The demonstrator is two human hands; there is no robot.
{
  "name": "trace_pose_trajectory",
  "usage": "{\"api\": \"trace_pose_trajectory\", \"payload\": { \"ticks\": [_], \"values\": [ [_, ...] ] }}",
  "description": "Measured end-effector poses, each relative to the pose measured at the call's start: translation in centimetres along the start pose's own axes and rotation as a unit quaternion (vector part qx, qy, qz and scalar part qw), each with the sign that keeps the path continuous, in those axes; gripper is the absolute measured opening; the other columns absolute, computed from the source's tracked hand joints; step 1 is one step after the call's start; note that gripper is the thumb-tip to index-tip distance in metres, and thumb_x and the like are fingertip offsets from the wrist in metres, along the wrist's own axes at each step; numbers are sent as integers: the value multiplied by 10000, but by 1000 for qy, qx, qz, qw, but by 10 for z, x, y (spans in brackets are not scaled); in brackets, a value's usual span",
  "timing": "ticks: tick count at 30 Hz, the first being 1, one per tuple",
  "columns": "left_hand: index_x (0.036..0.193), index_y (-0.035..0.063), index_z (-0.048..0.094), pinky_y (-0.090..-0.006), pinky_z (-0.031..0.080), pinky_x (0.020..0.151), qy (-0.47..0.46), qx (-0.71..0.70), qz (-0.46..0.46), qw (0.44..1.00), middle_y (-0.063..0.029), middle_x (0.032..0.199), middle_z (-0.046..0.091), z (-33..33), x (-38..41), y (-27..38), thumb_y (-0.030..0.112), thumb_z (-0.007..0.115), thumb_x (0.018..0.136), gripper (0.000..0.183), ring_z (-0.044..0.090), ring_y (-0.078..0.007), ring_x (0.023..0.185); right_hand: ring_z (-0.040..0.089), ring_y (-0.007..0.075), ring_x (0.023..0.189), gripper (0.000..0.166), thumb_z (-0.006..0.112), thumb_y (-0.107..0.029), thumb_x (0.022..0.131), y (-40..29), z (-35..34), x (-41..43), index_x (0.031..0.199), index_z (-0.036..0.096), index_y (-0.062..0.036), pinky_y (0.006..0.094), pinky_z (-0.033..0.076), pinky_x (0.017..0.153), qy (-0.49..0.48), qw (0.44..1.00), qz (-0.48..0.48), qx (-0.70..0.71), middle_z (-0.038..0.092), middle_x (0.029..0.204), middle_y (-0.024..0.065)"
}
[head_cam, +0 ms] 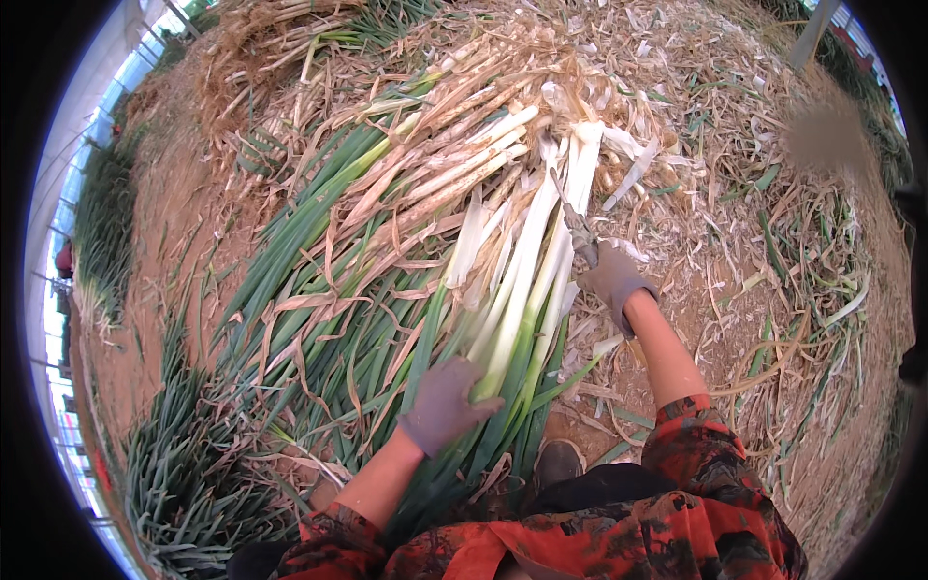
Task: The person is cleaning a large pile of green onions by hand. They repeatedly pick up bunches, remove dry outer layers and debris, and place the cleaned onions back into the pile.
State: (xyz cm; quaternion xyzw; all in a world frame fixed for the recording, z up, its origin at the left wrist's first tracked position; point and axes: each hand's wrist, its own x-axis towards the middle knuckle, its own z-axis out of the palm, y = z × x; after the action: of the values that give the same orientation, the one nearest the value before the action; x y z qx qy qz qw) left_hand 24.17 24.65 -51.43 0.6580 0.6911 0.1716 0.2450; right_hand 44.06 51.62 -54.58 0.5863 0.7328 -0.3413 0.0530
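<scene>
Peeled leeks or large green onions (pixel 523 268) lie lengthwise before me, white shanks away from me and green leaves toward my body. My gloved left hand (pixel 448 403) rests at the top of the green part, its thumb and fingers against the stalks; whether it grips them is unclear. My gloved right hand (pixel 616 281) is closed round the handle of a metal hand tool (pixel 577 226), whose narrow nozzle or blade tip lies over the white shanks. To the left lies a pile of unpeeled leeks (pixel 435 174) with dry brown skins and roots.
Loose dry husks (pixel 714 156) cover the ground at the right. A yellowish hose (pixel 772 362) curves there. More rooted leeks (pixel 246 54) lie at the upper left. A bunch of green leaves (pixel 196 464) is at the lower left. My shoe (pixel 559 462) stands near the leaves.
</scene>
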Motion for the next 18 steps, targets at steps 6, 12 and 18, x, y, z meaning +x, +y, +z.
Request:
{"api": "trace_pose_trajectory", "payload": {
  "ticks": [6, 12, 18],
  "values": [
    [1294, 3, 529, -449, 434, 1057, 118, 69, -8, 991, -208, 1317, 557, 32, 129, -64, 445, 802, 747, 754, 521, -377, 1232, 661, 444, 1032, 463, 649, -266, 866, 5, 5, 7, 1190, 536, 45, 485, 518, 888, 18, 1000, -26, 1, 682, 1053, 292],
    [1263, -80, 542, -448, 477, 1006, -27, 49, -228, 972, -279, 1254, 608, 23, 209, -22, 660, 702, 802, 887, 588, -413, 1180, 661, 460, 1018, 457, 558, -327, 959, -4, -16, 42, 1189, 528, 67, 494, 517, 892, 14, 999, -38, -9, 675, 1046, 320],
    [1362, -46, 519, -411, 503, 978, -39, -132, -272, 952, -274, 1225, 656, 59, 192, -33, 530, 675, 868, 774, 657, -382, 1124, 666, 463, 990, 433, 558, -317, 962, -2, -16, 22, 1220, 524, 29, 508, 520, 881, -20, 997, -63, -33, 682, 1032, 303]
  ]
}}
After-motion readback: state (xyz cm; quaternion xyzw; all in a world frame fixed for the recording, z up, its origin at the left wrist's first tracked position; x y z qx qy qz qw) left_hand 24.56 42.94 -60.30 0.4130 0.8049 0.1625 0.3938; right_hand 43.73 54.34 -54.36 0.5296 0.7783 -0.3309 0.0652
